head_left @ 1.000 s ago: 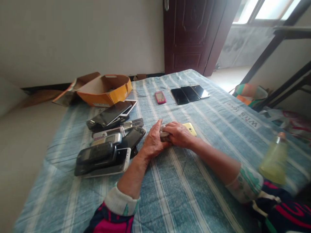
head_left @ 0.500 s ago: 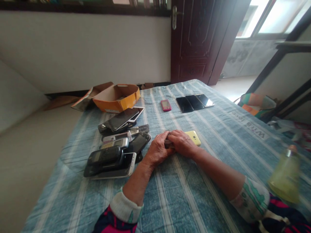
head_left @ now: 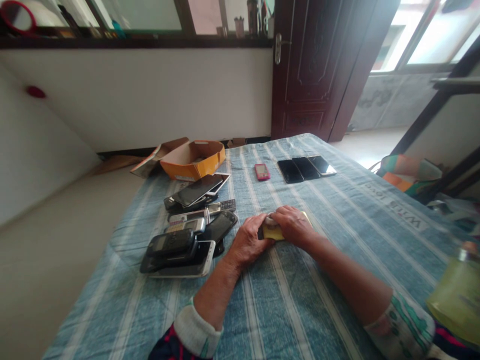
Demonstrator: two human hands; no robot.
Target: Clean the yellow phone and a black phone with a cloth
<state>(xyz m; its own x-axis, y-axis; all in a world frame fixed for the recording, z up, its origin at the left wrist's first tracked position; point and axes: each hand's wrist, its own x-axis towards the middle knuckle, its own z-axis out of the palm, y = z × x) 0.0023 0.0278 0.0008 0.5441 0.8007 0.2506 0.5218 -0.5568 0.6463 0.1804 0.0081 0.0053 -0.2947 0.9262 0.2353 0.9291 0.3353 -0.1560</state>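
A yellow mobile phone (head_left: pixel 273 233) lies back up on the cloth-covered table, partly covered by my hands. My left hand (head_left: pixel 250 240) is closed around its left end, thumb along the near edge and fingers at the far side. My right hand (head_left: pixel 294 226) rests over the phone's right part, its fingers bent onto a small greyish bunched cloth (head_left: pixel 270 220) pressed against the back. Most of that cloth is hidden under the fingers. Just left of my left hand lies a dark phone (head_left: pixel 221 226) at the edge of a pile.
Several old phones (head_left: pixel 176 250) are heaped at the left, before an open orange cardboard box (head_left: pixel 198 162). A pink phone (head_left: pixel 262 172) and a row of three dark phones (head_left: pixel 305 169) lie farther back. A bottle of yellow liquid (head_left: pixel 455 292) stands at right.
My right hand has shifted along the phone, so more of its yellow back shows between my hands. My left hand keeps its hold. The camera view has tilted up and turned slightly left.
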